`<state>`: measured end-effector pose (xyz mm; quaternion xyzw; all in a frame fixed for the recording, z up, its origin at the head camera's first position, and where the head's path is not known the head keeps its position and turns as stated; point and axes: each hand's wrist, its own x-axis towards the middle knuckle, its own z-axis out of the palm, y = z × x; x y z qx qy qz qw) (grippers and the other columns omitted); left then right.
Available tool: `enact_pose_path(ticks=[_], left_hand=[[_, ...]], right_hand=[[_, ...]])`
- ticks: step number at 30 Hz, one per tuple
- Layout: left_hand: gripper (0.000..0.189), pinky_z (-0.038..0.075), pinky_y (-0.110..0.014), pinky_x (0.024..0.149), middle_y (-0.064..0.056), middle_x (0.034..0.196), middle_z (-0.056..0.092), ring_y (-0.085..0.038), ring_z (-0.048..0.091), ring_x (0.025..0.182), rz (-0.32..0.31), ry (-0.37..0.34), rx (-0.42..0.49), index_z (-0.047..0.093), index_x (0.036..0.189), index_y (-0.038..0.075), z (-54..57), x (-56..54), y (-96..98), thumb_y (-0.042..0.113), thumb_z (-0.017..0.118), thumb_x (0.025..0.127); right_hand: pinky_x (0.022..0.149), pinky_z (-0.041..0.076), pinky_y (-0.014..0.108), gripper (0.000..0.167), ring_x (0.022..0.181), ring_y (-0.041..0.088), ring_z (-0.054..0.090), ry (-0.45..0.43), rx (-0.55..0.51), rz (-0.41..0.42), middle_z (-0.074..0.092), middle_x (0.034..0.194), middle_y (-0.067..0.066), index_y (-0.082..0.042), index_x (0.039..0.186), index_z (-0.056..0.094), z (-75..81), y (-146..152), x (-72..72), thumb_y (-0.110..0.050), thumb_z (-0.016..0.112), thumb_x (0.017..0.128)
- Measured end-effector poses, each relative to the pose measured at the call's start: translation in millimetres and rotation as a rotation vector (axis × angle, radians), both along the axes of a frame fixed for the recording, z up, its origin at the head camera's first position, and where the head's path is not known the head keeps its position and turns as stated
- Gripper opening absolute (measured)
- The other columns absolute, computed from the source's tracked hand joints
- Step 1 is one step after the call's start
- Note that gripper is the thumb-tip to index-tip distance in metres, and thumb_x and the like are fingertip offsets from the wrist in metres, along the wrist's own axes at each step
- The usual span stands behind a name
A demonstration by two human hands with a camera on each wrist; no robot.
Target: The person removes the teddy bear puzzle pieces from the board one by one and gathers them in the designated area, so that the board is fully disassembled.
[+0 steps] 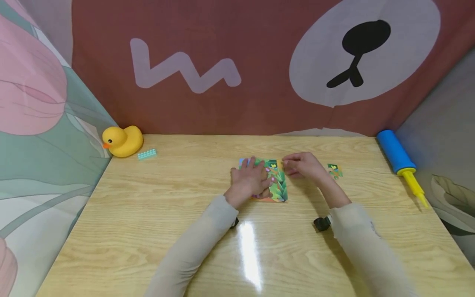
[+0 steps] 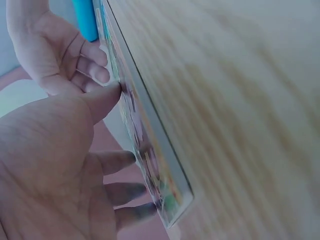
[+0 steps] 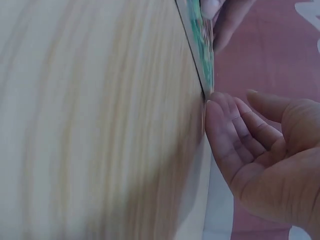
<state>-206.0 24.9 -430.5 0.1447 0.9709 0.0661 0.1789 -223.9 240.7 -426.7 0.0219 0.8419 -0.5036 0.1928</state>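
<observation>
A flat, square, colourful picture board point(image 1: 281, 189), which looks like a jigsaw puzzle, lies on the wooden table point(image 1: 148, 231). My left hand point(image 1: 249, 179) rests on its left part with fingers spread, hiding much of the picture. In the left wrist view the left thumb and fingertips press on the board's face point(image 2: 132, 120). At the board's upper right corner is my right hand point(image 1: 302, 166), fingers loosely bent and fingertips right at the edge. The right wrist view shows the right thumb point(image 3: 267, 104) apart from the fingers, with nothing visible between them.
A small picture piece point(image 1: 335, 170) lies to the right of my right hand. At the back left are a yellow rubber duck point(image 1: 124, 141) and a mint toy brick point(image 1: 147, 154). A blue and yellow pump-like toy point(image 1: 397, 154) lies along the right edge. Printed cloth point(image 1: 259, 107) hangs behind the table.
</observation>
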Motion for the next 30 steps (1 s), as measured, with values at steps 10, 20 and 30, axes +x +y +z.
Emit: enact_pose_path(ticks=[10, 20, 30], left_hand=[[0.089, 0.023, -0.067, 0.120, -0.005, 0.172, 0.016, -0.028, 0.017, 0.159, 0.013, 0.026, 0.045, 0.020, 0.164, 0.026, 0.9, -3.5, -18.0, 0.077, 0.042, 0.094], [0.096, 0.005, -0.064, 0.125, -0.003, 0.173, 0.004, -0.024, 0.005, 0.161, 0.009, -0.062, -0.024, 0.009, 0.165, 0.019, 1.9, -5.3, -25.5, 0.075, 0.042, 0.095], [0.105, 0.006, -0.064, 0.125, -0.002, 0.173, 0.006, -0.023, 0.009, 0.160, 0.032, -0.045, -0.058, 0.009, 0.165, 0.017, 0.6, -3.7, -21.9, 0.086, 0.033, 0.089]], right_hand=[[0.082, 0.062, 0.037, 0.038, 0.094, 0.025, 0.072, 0.004, 0.035, 0.010, 0.067, 0.125, 0.024, -0.001, 0.138, 0.060, -2.6, -27.4, -5.7, -0.021, 0.052, 0.106], [0.073, 0.061, 0.029, 0.034, 0.082, 0.018, 0.069, 0.052, 0.159, 0.038, 0.072, 0.112, 0.019, -0.001, 0.130, 0.068, -10.0, -33.9, -6.5, -0.019, 0.054, 0.105], [0.064, 0.054, 0.024, 0.027, 0.069, 0.012, 0.063, 0.098, 0.219, 0.050, 0.072, 0.081, 0.007, -0.002, 0.116, 0.076, -8.7, -39.6, -4.5, -0.018, 0.059, 0.102]])
